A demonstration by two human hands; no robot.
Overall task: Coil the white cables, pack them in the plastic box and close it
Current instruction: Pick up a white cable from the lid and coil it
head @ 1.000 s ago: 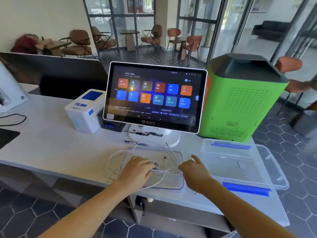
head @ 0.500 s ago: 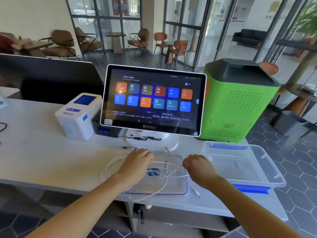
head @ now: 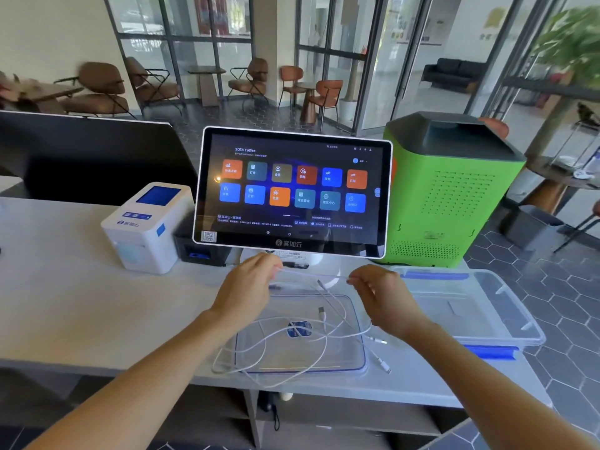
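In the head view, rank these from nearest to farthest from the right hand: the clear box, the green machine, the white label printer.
From the right hand:
1. clear box, just to its right on the counter.
2. green machine, behind and to the right.
3. white label printer, far across on the left, beyond the left hand.

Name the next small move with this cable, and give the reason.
Probably bring the right hand over to the left hand to fold a first loop. Both pinch one stretch of white cable taut above the clear lid, while the rest lies loose and uncoiled; the plastic box stands open.
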